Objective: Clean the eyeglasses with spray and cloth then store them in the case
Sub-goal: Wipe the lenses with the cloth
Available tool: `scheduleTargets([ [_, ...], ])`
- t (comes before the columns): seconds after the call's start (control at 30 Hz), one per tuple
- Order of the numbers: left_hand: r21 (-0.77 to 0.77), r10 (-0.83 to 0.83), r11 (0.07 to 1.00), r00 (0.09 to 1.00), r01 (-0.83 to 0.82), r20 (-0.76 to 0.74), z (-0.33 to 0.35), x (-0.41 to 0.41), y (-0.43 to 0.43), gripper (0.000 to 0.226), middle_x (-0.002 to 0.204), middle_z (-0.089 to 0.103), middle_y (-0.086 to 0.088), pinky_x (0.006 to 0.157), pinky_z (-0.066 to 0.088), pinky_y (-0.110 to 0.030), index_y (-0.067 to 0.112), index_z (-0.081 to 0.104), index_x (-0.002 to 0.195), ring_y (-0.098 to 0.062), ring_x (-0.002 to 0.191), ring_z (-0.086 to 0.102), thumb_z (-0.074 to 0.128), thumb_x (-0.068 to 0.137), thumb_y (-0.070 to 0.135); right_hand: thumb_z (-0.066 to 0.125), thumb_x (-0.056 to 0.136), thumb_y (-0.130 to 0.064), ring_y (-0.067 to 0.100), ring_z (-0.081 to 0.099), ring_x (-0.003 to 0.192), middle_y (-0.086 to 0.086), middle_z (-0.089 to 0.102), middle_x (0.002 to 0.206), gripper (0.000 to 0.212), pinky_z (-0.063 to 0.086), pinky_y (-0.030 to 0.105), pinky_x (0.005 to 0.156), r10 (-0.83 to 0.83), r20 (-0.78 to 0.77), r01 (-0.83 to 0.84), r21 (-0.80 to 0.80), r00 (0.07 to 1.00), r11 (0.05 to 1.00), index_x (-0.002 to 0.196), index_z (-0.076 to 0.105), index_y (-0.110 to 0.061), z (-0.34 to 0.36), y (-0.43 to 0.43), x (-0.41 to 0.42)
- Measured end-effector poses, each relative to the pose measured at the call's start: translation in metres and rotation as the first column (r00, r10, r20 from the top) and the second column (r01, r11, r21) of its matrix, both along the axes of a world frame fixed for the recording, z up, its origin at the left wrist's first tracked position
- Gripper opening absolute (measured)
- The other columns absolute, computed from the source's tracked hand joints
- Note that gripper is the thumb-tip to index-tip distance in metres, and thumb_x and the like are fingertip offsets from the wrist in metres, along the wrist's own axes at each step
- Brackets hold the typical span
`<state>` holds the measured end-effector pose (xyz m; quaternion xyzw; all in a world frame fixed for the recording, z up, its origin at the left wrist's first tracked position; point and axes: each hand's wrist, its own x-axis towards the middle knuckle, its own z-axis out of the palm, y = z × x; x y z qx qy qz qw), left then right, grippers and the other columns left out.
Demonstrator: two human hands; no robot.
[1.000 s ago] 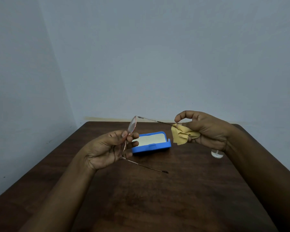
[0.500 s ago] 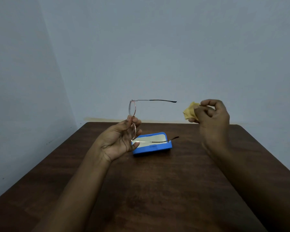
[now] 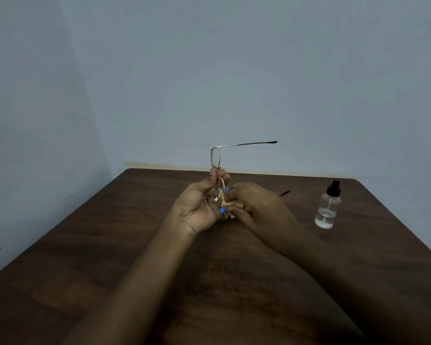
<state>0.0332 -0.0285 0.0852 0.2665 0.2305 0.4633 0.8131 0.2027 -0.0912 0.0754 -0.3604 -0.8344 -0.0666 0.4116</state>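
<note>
A dark wooden table (image 3: 105, 245) carries a spray bottle (image 3: 327, 207). Left of that bottle and well apart from it, the left hand (image 3: 199, 205) pinches the eyeglasses (image 3: 215, 159) at the bridge. It holds them on end, the top temple pointing toward the bottle's side. The right hand (image 3: 259, 202), nearer the bottle, presses a yellow cloth (image 3: 230, 204), bunched in its curled fingers, against the lower lens. Blue slivers of the case (image 3: 222, 209) show between the hands.

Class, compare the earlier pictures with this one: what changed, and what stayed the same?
The right hand carried the yellow cloth down and left to the lower lens of the eyeglasses. The left hand still pinches them upright, temples open.
</note>
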Motion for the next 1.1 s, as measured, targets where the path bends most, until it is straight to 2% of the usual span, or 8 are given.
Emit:
scheduleTargets([
  [0.07,-0.012,0.023,1.0,0.998,-0.022,0.055,-0.001,0.001,-0.002,0.032,0.086,0.077,0.002,0.084,0.057,-0.034,0.012,0.081,0.075,-0.011,0.095,0.071,0.062,0.1,0.016,0.08,0.089,-0.003,0.028,0.074,0.097,0.006,0.076,0.101,0.012,0.052,0.037,0.086,-0.028,0.064,0.025,0.042,0.998,0.999,0.1,0.075,-0.004,-0.003,0.0,-0.003],
  [0.2,-0.052,0.053,0.997,0.997,-0.051,0.048,0.001,0.003,-0.008,0.031,0.106,0.067,-0.002,0.103,0.048,-0.034,0.009,0.076,0.081,-0.013,0.119,0.06,0.058,0.105,0.015,0.081,0.088,-0.005,0.023,0.071,0.091,-0.001,0.076,0.097,0.012,0.047,0.038,0.084,-0.029,0.045,0.029,0.019,0.999,0.999,0.098,0.075,-0.008,-0.003,-0.001,-0.001],
  [0.27,-0.053,0.052,0.997,0.998,-0.05,0.036,0.0,0.001,-0.007,0.033,0.107,0.067,-0.004,0.114,0.044,-0.037,0.009,0.077,0.08,-0.015,0.118,0.062,0.057,0.105,0.014,0.08,0.09,-0.007,0.024,0.072,0.091,-0.001,0.077,0.098,0.012,0.049,0.039,0.083,-0.019,0.061,0.019,-0.009,0.998,1.0,0.1,0.075,-0.008,0.001,-0.001,0.004],
  [0.4,-0.022,-0.004,1.0,0.999,0.004,-0.035,0.0,-0.005,-0.007,0.03,0.099,0.074,0.003,0.094,0.054,-0.042,0.016,0.081,0.077,-0.014,0.092,0.072,0.063,0.101,0.021,0.083,0.087,-0.009,0.027,0.073,0.083,0.004,0.078,0.092,0.014,0.051,0.04,0.08,-0.029,0.19,0.031,-0.008,0.981,0.999,0.1,0.076,-0.008,0.009,0.003,0.013],
  [0.5,-0.008,-0.008,1.0,0.991,0.007,-0.133,0.003,-0.01,-0.009,0.018,0.106,0.075,0.009,0.107,0.041,-0.048,0.023,0.083,0.076,-0.016,0.099,0.066,0.072,0.087,0.032,0.08,0.091,-0.014,0.029,0.07,0.077,0.003,0.075,0.086,0.01,0.052,0.039,0.079,-0.036,0.256,0.056,-0.071,0.966,0.996,0.097,0.074,-0.01,0.016,0.009,0.023],
  [0.67,0.012,-0.017,1.0,0.983,0.019,-0.18,0.006,-0.014,-0.01,0.018,0.107,0.073,0.014,0.09,0.043,-0.046,0.027,0.082,0.074,-0.017,0.104,0.063,0.071,0.084,0.038,0.075,0.096,-0.022,0.01,0.062,0.075,-0.011,0.07,0.085,0.006,0.051,0.039,0.07,-0.012,0.292,0.085,-0.239,0.956,0.967,0.099,0.071,-0.02,0.025,0.019,0.043],
  [0.93,0.009,0.005,1.0,0.987,-0.003,-0.159,0.009,-0.027,-0.005,0.015,0.098,0.076,0.015,0.099,0.04,-0.05,0.026,0.082,0.071,-0.018,0.115,0.062,0.074,0.078,0.037,0.078,0.094,-0.023,0.005,0.069,0.092,-0.016,0.076,0.096,0.007,0.053,0.029,0.077,-0.009,0.216,0.109,-0.458,0.976,0.882,0.1,0.075,-0.026,0.034,0.025,0.075],
  [1.1,0.018,0.023,1.0,0.981,-0.02,-0.193,0.008,-0.027,-0.003,0.017,0.102,0.073,0.015,0.099,0.039,-0.049,0.025,0.082,0.071,-0.017,0.119,0.06,0.075,0.079,0.039,0.081,0.091,-0.017,0.005,0.071,0.09,-0.017,0.077,0.093,0.013,0.055,0.028,0.079,-0.034,0.177,0.125,-0.531,0.984,0.838,0.096,0.077,-0.028,0.039,0.028,0.091],
])
